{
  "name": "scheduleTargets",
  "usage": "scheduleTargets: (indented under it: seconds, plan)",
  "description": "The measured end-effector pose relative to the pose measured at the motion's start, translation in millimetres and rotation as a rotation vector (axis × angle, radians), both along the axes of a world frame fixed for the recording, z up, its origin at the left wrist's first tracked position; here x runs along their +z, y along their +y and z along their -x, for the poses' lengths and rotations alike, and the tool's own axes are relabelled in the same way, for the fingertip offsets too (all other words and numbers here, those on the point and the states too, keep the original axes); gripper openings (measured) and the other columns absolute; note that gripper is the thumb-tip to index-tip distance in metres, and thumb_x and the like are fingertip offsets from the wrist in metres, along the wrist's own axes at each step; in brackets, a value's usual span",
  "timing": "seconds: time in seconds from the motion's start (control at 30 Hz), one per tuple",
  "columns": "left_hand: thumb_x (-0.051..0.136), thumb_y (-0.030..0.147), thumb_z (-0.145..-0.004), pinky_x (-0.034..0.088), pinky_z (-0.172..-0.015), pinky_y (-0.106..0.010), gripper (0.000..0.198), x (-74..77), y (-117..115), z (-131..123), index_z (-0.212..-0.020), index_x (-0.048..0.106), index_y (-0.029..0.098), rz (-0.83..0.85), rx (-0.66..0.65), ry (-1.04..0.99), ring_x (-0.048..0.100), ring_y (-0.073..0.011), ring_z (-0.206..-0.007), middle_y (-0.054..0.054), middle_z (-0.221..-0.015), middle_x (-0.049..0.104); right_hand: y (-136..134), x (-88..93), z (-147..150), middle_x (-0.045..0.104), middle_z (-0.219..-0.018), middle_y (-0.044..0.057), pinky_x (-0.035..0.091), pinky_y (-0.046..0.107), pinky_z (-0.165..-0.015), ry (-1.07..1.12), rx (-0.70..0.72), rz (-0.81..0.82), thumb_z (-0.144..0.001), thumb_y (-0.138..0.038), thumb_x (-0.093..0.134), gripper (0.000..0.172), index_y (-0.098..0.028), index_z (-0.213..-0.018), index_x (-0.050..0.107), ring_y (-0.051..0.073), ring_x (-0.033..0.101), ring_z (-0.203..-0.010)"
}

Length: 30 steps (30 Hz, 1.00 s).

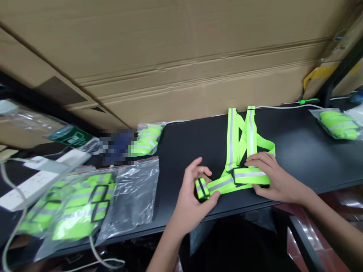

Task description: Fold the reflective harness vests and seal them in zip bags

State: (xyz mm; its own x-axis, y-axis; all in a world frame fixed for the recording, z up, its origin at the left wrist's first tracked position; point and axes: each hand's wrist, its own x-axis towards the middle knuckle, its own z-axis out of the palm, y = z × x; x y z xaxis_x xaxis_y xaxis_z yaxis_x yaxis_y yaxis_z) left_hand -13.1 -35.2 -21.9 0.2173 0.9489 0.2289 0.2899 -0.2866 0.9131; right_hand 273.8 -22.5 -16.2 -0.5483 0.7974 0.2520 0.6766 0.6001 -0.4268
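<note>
A neon-yellow reflective strap vest (239, 143) with grey stripes lies on the black table (297, 151). My left hand (193, 196) pinches the left end of its waist strap, by a black buckle, between thumb and fingers. Resting on the folded middle of the belt is my right hand (272, 179), fingers curled over the strap and pressing it to the table. The two shoulder straps run away from me toward the cardboard.
Clear bags of folded vests lie at the left front (70, 207), at the back left (147, 139) and at the far right (338, 124). An empty clear bag (133, 196) lies by the left one. White power strips (34, 177) sit at far left. Cardboard (181, 56) walls the back.
</note>
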Motion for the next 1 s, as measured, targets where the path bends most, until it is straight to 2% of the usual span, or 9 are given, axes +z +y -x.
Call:
scheduleTargets:
  seconds: [0.17,0.27,0.43,0.57,0.63,0.77,0.83,0.9,1.0]
  plan:
    - [0.06,0.018,-0.088,0.05,-0.076,-0.027,0.042,-3.4,-5,-6,-0.129,0.05,0.026,-0.053,0.033,0.189,0.06,-0.0119,-0.073,0.004,-0.085,0.06,0,11.6,24,0.064,-0.127,0.009,0.019,0.068,-0.114,-0.066,0.035,-0.098,-0.077,-0.015,0.059,0.034,-0.027,-0.109,0.055,0.035,0.055,-0.127]
    - [0.056,0.018,-0.09,0.049,-0.068,-0.023,0.032,-2.8,-3,-3,-0.121,0.054,0.025,-0.114,0.055,0.247,0.059,-0.0103,-0.066,0.005,-0.079,0.057,-2,12.8,25,0.07,-0.114,0.007,0.031,0.062,-0.111,0.244,-0.033,-0.081,-0.08,-0.015,0.059,0.03,-0.027,-0.105,0.049,0.03,0.064,-0.115]
    - [0.054,0.021,-0.093,0.052,-0.072,-0.026,0.031,-4.3,-5,10,-0.123,0.054,0.024,-0.205,0.083,0.345,0.06,-0.0119,-0.069,0.004,-0.08,0.058,-16,-13.2,-11,0.069,-0.102,0.006,0.056,0.05,-0.086,0.778,-0.69,-0.17,-0.092,-0.025,0.059,0.028,-0.028,-0.117,0.047,0.027,0.071,-0.09]
    - [0.054,0.021,-0.095,0.053,-0.079,-0.029,0.033,-6.1,-11,13,-0.127,0.052,0.025,-0.221,0.033,0.382,0.063,-0.0145,-0.077,0.001,-0.085,0.061,-41,-37.4,-49,0.061,-0.124,0.017,0.051,0.065,-0.094,0.342,-1.036,-0.311,-0.077,-0.042,0.081,0.075,-0.021,-0.139,0.044,0.04,0.063,-0.112]
    - [0.054,0.019,-0.095,0.053,-0.081,-0.031,0.035,-5.9,-14,11,-0.13,0.05,0.026,-0.233,-0.003,0.399,0.064,-0.0161,-0.083,-0.001,-0.09,0.063,-52,-30.6,-50,0.055,-0.135,0.022,0.048,0.068,-0.097,0.19,-1.072,-0.425,-0.078,-0.039,0.081,0.078,-0.02,-0.144,0.045,0.047,0.055,-0.122]
    - [0.051,0.016,-0.096,0.054,-0.08,-0.032,0.041,-4.1,-18,3,-0.136,0.047,0.026,-0.236,-0.018,0.338,0.064,-0.0163,-0.082,-0.003,-0.096,0.063,-51,18.2,-12,0.061,-0.13,0.018,0.045,0.067,-0.103,0.08,-0.862,-0.655,-0.087,-0.021,0.071,0.058,-0.023,-0.142,0.052,0.044,0.056,-0.124]
    - [0.051,0.014,-0.095,0.056,-0.078,-0.031,0.042,-3.8,-20,0,-0.135,0.046,0.026,-0.229,-0.009,0.28,0.065,-0.0154,-0.079,-0.002,-0.094,0.063,-35,40.8,15,0.068,-0.12,0.012,0.05,0.061,-0.101,0.134,-0.598,-0.481,-0.093,-0.018,0.061,0.047,-0.029,-0.139,0.055,0.037,0.061,-0.121]
    - [0.053,0.013,-0.094,0.057,-0.079,-0.03,0.043,-4.8,-22,-2,-0.134,0.047,0.026,-0.238,0.005,0.226,0.068,-0.0155,-0.082,-0.001,-0.092,0.063,-11,49.7,35,0.065,-0.134,0.01,0.05,0.056,-0.106,0.087,-0.273,-0.196,-0.099,-0.024,0.052,0.043,-0.026,-0.141,0.053,0.033,0.055,-0.132]
    - [0.055,0.011,-0.091,0.058,-0.086,-0.031,0.044,-8.0,-29,-1,-0.133,0.049,0.024,-0.248,0.02,0.179,0.071,-0.0171,-0.089,0.0,-0.089,0.063,38,34.4,47,0.05,-0.154,0.01,0.039,0.052,-0.118,-0.13,0.042,0.069,-0.104,-0.039,0.041,0.046,-0.02,-0.145,0.053,0.029,0.042,-0.145]
